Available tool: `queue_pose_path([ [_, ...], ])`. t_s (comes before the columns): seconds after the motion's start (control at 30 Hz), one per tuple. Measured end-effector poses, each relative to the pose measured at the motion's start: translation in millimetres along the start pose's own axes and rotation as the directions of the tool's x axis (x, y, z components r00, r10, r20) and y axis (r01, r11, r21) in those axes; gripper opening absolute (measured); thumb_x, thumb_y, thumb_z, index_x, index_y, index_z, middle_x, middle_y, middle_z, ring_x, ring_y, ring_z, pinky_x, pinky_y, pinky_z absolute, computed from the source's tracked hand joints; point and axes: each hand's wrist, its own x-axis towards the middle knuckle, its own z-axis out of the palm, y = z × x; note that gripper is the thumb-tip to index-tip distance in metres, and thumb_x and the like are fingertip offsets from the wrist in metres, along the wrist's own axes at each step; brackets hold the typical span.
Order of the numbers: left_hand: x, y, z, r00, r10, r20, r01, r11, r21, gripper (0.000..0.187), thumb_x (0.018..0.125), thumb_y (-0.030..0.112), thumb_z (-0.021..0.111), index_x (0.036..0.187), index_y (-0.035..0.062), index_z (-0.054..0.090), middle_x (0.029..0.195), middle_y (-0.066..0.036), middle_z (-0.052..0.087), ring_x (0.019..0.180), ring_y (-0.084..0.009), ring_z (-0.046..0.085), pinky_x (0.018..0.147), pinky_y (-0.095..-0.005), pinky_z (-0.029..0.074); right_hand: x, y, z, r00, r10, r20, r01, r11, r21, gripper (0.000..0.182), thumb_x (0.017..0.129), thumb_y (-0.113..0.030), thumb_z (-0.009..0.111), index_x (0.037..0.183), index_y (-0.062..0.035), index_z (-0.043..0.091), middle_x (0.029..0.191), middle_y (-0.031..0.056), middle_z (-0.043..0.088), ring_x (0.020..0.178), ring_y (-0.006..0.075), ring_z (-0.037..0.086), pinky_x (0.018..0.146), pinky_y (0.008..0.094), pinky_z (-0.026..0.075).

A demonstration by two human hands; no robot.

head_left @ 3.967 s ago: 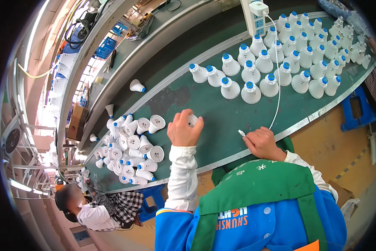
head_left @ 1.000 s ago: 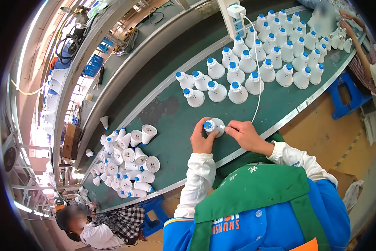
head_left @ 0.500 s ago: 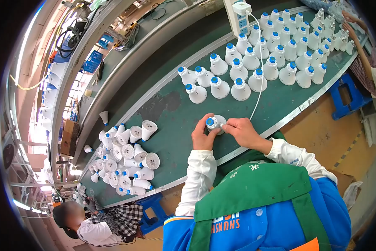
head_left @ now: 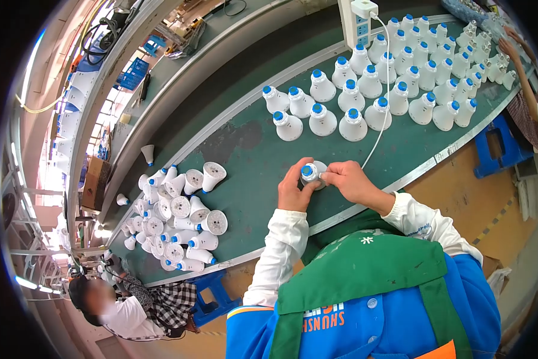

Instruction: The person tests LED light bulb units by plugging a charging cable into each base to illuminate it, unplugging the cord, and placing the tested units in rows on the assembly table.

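Observation:
Over the green bench, a white light bulb [head_left: 320, 167] with a blue cap stands cap-up between my hands. My left hand [head_left: 293, 189] is closed round its near left side, thumb and fingers on the neck. Thumb and fingertips of my right hand [head_left: 349, 182] are pinched against the bulb's right side, on the end of a white charging cable [head_left: 374, 148]; that end is hidden by the fingers. From there the cable rises to a white charger [head_left: 365, 8] plugged into a power strip [head_left: 361, 30].
Rows of upright bulbs [head_left: 353, 127] stand at the back right of the green bench [head_left: 251, 179]. Several loose bulbs [head_left: 180, 206] lie piled at left. A co-worker [head_left: 134, 314] sits at lower left; another person's hands [head_left: 511, 45] are at upper right beside a blue stool [head_left: 501, 148].
The view has shifted slightly, so the bench and bulbs sit a little differently in frame. Both hands keep the same hold on the bulb and cable.

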Motion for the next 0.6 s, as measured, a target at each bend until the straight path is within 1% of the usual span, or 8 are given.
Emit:
queue_pose_path([
  [0.07,-3,1,3,0.999,0.007,-0.032,-0.008,0.999,-0.034,0.053,0.070,-0.009,0.067,0.120,0.0024,0.055,0.116,-0.009,0.062,0.108,-0.0174,0.058,0.094,-0.0323,0.046,-1,4,-1,0.999,-0.032,0.004,0.032,0.999,0.005,0.025,0.085,-0.021,0.060,0.071,-0.0006,0.061,0.055,0.0033,0.049,0.053,0.0110,0.041,0.050,0.0281,0.033],
  [0.17,-6,3,11,0.994,0.006,-0.107,-0.021,0.990,-0.137,0.053,0.070,-0.007,0.066,0.120,0.0022,0.053,0.118,-0.010,0.061,0.109,-0.0216,0.058,0.095,-0.0330,0.046,-9,2,-5,0.991,-0.133,-0.017,0.126,0.968,-0.216,0.025,0.085,-0.025,0.060,0.076,-0.0021,0.062,0.061,0.0119,0.059,0.057,0.0290,0.056,0.057,0.0382,0.040],
  [0.23,-8,-2,15,0.987,0.000,-0.158,-0.030,0.982,-0.186,0.051,0.069,-0.005,0.067,0.118,0.0033,0.053,0.119,-0.012,0.061,0.108,-0.0285,0.060,0.094,-0.0343,0.046,-17,12,-5,0.921,-0.386,-0.053,0.338,0.861,-0.381,0.024,0.086,-0.024,0.059,0.073,-0.0036,0.058,0.060,0.0115,0.058,0.057,0.0309,0.055,0.057,0.0393,0.038],
  [0.27,-9,-4,15,0.984,0.041,-0.175,-0.056,0.995,-0.079,0.052,0.070,-0.005,0.067,0.119,0.0035,0.053,0.120,-0.013,0.060,0.108,-0.0283,0.060,0.094,-0.0345,0.046,-21,18,-4,0.862,-0.504,-0.054,0.426,0.779,-0.460,0.023,0.086,-0.023,0.059,0.072,-0.0044,0.056,0.059,0.0113,0.058,0.056,0.0319,0.055,0.057,0.0398,0.037],
  [0.33,-9,-6,12,0.974,0.127,-0.189,-0.102,0.985,0.137,0.054,0.070,-0.006,0.066,0.121,0.0041,0.053,0.122,-0.013,0.059,0.109,-0.0278,0.059,0.093,-0.0349,0.046,-27,25,4,0.814,-0.578,-0.051,0.487,0.728,-0.482,0.022,0.086,-0.021,0.059,0.071,-0.0052,0.054,0.057,0.0111,0.056,0.053,0.0317,0.053,0.057,0.0396,0.036],
  [0.37,-10,-4,13,0.976,0.124,-0.179,-0.098,0.984,0.149,0.055,0.070,-0.005,0.066,0.123,0.0042,0.053,0.122,-0.014,0.059,0.109,-0.0278,0.059,0.093,-0.0350,0.046,-28,27,6,0.788,-0.614,-0.053,0.514,0.702,-0.494,0.021,0.086,-0.019,0.059,0.071,-0.0056,0.053,0.056,0.0111,0.056,0.052,0.0316,0.053,0.057,0.0394,0.035],
  [0.43,-11,1,14,0.981,0.119,-0.156,-0.091,0.980,0.177,0.058,0.070,-0.005,0.066,0.125,0.0045,0.052,0.122,-0.014,0.059,0.110,-0.0277,0.059,0.093,-0.0353,0.047,-29,26,8,0.793,-0.606,-0.061,0.508,0.714,-0.483,0.022,0.085,-0.019,0.059,0.069,-0.0054,0.053,0.056,0.0115,0.056,0.051,0.0320,0.052,0.056,0.0394,0.035],
  [0.6,-12,-1,23,0.976,0.096,-0.197,-0.077,0.992,0.103,0.060,0.070,-0.006,0.064,0.127,0.0037,0.051,0.121,-0.014,0.060,0.109,-0.0240,0.059,0.092,-0.0342,0.047,-28,23,8,0.806,-0.586,-0.078,0.480,0.725,-0.494,0.024,0.085,-0.019,0.060,0.066,-0.0062,0.053,0.056,0.0110,0.055,0.051,0.0320,0.052,0.055,0.0402,0.036],
])
